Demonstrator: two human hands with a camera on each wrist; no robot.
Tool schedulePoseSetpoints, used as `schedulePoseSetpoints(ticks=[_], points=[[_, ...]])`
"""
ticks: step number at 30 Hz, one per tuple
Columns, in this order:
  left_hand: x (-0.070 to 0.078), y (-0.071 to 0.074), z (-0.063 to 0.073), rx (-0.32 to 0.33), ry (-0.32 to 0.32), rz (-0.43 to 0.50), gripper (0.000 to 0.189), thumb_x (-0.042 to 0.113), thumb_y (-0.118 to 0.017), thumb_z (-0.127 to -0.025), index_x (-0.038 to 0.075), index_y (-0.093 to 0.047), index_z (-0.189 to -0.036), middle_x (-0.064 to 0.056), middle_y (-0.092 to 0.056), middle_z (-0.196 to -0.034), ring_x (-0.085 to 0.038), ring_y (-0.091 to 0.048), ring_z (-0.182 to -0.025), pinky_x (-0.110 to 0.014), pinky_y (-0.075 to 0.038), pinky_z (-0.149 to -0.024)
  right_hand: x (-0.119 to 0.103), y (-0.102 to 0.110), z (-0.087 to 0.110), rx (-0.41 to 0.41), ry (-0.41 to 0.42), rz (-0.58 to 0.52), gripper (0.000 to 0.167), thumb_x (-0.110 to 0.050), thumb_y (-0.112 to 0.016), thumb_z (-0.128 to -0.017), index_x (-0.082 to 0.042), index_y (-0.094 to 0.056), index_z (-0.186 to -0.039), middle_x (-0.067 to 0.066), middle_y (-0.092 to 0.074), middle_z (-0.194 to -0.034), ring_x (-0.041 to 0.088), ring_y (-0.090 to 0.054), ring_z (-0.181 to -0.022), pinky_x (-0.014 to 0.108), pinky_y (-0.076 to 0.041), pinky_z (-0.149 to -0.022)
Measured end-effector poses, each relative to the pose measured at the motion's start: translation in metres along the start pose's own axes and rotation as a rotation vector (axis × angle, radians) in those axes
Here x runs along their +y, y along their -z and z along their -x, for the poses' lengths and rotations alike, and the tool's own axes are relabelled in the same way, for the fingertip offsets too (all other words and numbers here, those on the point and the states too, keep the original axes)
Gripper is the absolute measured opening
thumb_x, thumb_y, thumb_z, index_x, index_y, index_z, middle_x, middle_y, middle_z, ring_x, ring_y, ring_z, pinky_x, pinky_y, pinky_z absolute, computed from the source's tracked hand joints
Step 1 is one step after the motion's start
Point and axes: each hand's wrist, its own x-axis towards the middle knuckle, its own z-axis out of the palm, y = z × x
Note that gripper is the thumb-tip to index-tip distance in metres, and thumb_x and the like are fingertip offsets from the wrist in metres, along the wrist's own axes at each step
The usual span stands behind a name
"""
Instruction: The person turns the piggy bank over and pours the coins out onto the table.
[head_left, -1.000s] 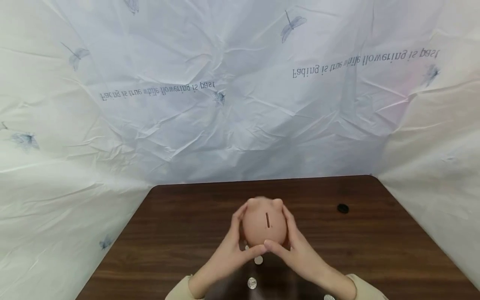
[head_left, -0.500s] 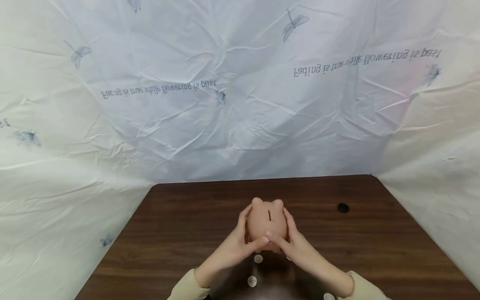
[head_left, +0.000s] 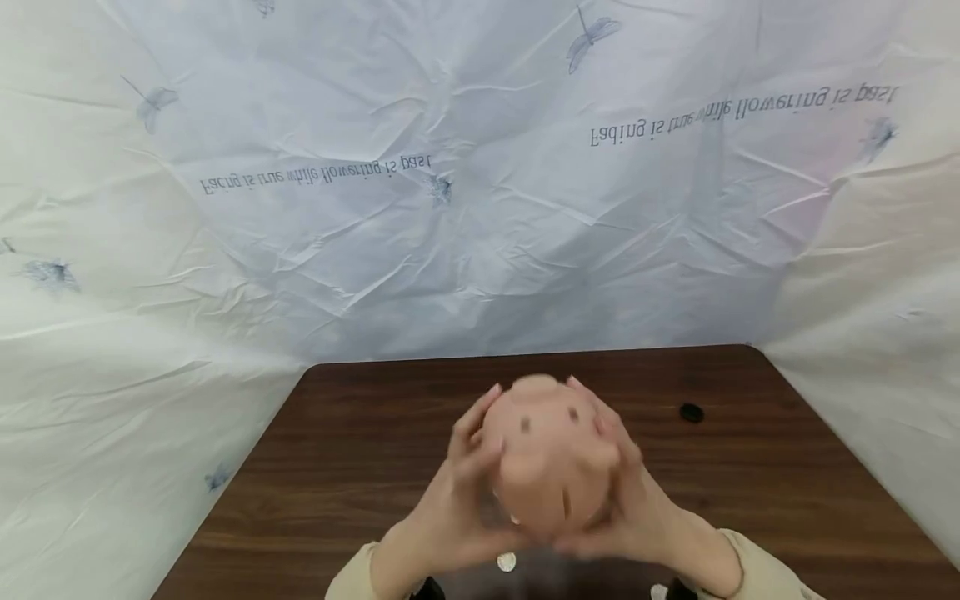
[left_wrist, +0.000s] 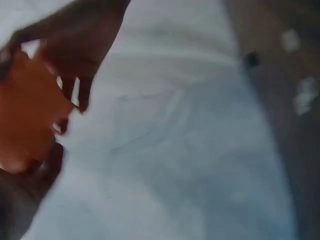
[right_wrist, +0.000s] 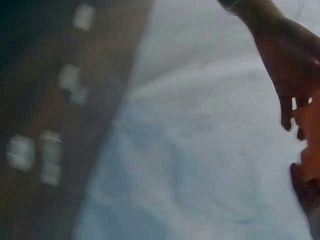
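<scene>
A pink piggy bank [head_left: 551, 458] is held up over the table by both hands. Its face with two dark eyes is turned upward, and the coin slot in its back faces the person. My left hand [head_left: 450, 508] grips its left side, fingers spread around it and thumb below. On the opposite side my right hand [head_left: 648, 508] grips it in the same way. Both wrist views are blurred; the piggy bank [left_wrist: 30, 110] shows orange at the edge of the left one, between the two hands. Its underside is hidden in the head view.
Coins lie on the dark wooden table [head_left: 360, 450]: one coin [head_left: 507, 562] below the hands, another coin [head_left: 658, 592] by the right sleeve. Several blurred coins [right_wrist: 21, 152] show in the right wrist view. A small black round piece [head_left: 691, 412] sits at the back right. Printed white sheeting [head_left: 480, 250] surrounds the table.
The hands have lifted the piggy bank off the table toward the head camera and tipped it back. Its face now shows, and the slot has swung lower, toward the person.
</scene>
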Motion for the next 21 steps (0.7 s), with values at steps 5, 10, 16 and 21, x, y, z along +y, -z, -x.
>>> schedulePoseSetpoints(ticks=[5, 10, 16, 21], points=[[-0.031, -0.038, 0.027, -0.139, 0.838, 0.353, 0.098, 0.035, -0.073, -0.095, 0.023, -0.002, -0.162, -0.013, -0.032, -0.157, -0.019, -0.059, -0.118, -0.032, -0.055, -0.084, 0.019, 0.002, 0.045, 0.029, -1.041, -0.091, 0.090, -0.028, -0.062, -0.103, -0.015, 0.004, -0.162, 0.030, -0.032, -0.153, 0.020, -0.062, -0.114, 0.035, -0.055, -0.086], [-0.052, -0.056, 0.048, -0.253, 1.144, 0.565, 0.098, 0.045, -0.064, -0.099, 0.014, 0.005, -0.161, -0.024, -0.039, -0.150, -0.021, -0.064, -0.109, -0.039, -0.058, -0.078, 0.034, -0.003, 0.067, 0.016, -1.377, -0.167, 0.094, -0.044, -0.055, -0.103, -0.007, 0.010, -0.160, 0.034, -0.043, -0.143, 0.029, -0.068, -0.091, 0.043, -0.058, -0.077], [-0.051, -0.052, 0.043, -0.213, 1.085, 0.506, 0.097, 0.044, -0.066, -0.098, 0.019, 0.003, -0.162, -0.021, -0.041, -0.149, -0.023, -0.067, -0.102, -0.038, -0.058, -0.076, 0.033, -0.001, 0.059, 0.033, -1.337, -0.144, 0.092, -0.043, -0.056, -0.103, -0.011, 0.008, -0.161, 0.030, -0.046, -0.142, 0.029, -0.067, -0.094, 0.043, -0.057, -0.080], [-0.015, -0.020, 0.005, -0.033, 0.528, 0.196, 0.103, 0.027, -0.082, -0.088, 0.023, -0.009, -0.162, -0.016, -0.031, -0.158, -0.025, -0.057, -0.122, -0.035, -0.055, -0.090, 0.005, 0.007, 0.016, 0.035, -0.688, 0.140, 0.100, -0.037, -0.077, -0.092, -0.015, -0.010, -0.162, 0.024, -0.035, -0.155, 0.023, -0.053, -0.128, 0.031, -0.046, -0.101]])
